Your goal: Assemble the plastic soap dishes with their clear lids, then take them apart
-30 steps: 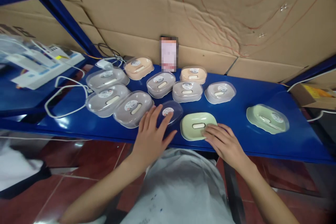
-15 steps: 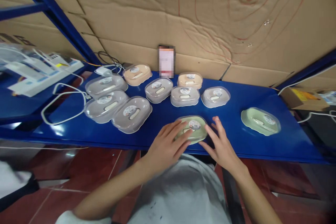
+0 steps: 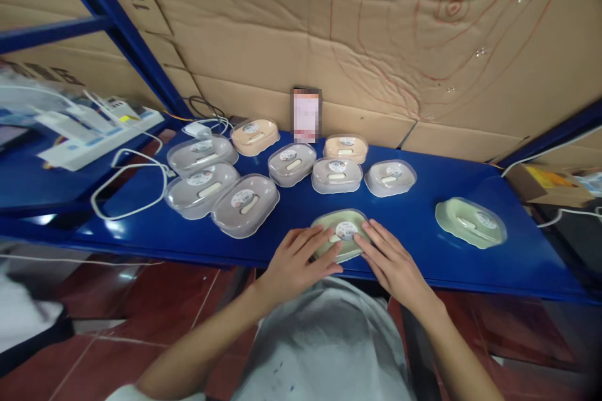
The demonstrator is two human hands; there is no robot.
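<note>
Head view: both hands lie flat, fingers spread, on the green soap box [image 3: 342,230] at the shelf's [image 3: 423,232] front edge, left hand [image 3: 294,263] beside right hand [image 3: 392,266]. Behind stand grey boxes [image 3: 244,203], then cardboard [image 3: 329,31]

The green soap box [image 3: 339,233] under both hands looks like smooth matt plastic, topped by a clear glossy plastic lid with a round paper sticker [image 3: 347,230]. The tabletop [image 3: 414,225] is blue painted metal, glossy enough to throw back light. The wall of cardboard [image 3: 291,31] behind it is matt, creased and rough. The white cable [image 3: 129,191] looks like smooth plastic, possibly rubbery. The floor tiles [image 3: 141,307] are shiny red.
</note>
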